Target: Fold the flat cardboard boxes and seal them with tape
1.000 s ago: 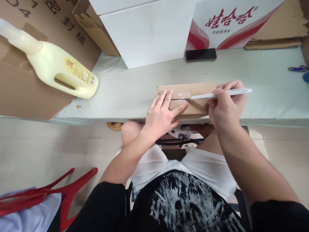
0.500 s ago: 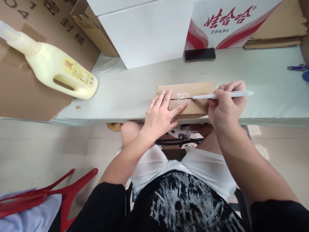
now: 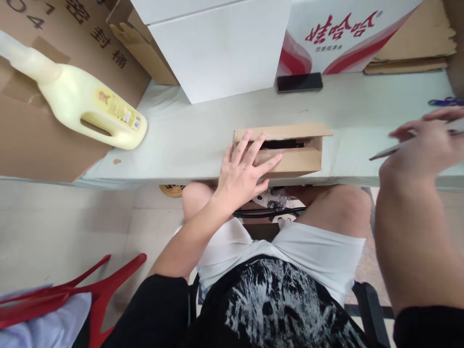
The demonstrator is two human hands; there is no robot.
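Note:
A small brown cardboard box (image 3: pixel 295 160) lies on the cloth-covered table before me. Its top flaps stand slightly apart, and something dark shows through the gap. My left hand (image 3: pixel 244 166) rests on the box's left end with fingers spread over the flaps. Off to the right of the box, my right hand (image 3: pixel 422 145) is closed around a slim white box cutter (image 3: pixel 386 152), its tip pointing left. Part of the cutter is hidden by the fingers, and the hand is somewhat blurred.
A black phone (image 3: pixel 299 82) lies before a white-and-red carton (image 3: pixel 337 43). A tall white box (image 3: pixel 221 53) stands beside it. At the left is a pale yellow jug (image 3: pixel 81 96); a blue object (image 3: pixel 445 102) lies far right. A red chair (image 3: pixel 101 290) stands lower left.
My right hand has moved away from the box to the right with the box cutter. The taped top seam has parted and the flaps have opened a little. My left hand stays nearly in place.

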